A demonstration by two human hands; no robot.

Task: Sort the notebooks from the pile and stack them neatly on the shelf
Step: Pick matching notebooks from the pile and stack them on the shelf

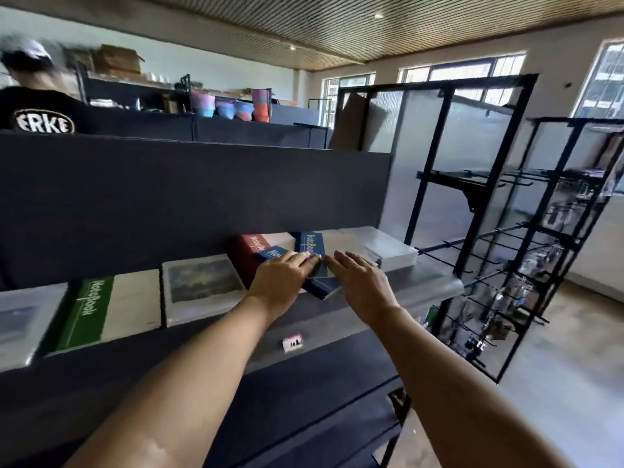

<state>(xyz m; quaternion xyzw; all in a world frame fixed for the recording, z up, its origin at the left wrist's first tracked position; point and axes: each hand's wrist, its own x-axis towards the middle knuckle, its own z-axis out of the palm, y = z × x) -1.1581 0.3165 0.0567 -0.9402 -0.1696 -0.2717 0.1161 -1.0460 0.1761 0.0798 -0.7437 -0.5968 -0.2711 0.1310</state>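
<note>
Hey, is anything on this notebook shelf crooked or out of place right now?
Yes. The blue notebooks under the left hand and right hand lie skewed and overlapping, partly over a red notebook. The green notebook and the picture-cover notebook to the left lie flat, side by side.

left hand [280, 278]: mine, bare, no glove or watch | right hand [361, 282]: bare, with a small ring [374, 264] on one of my fingers | forearms: both bare from the wrists down to the frame's bottom edge, no sleeves or cuffs in view | wrists: no bands or straps
</note>
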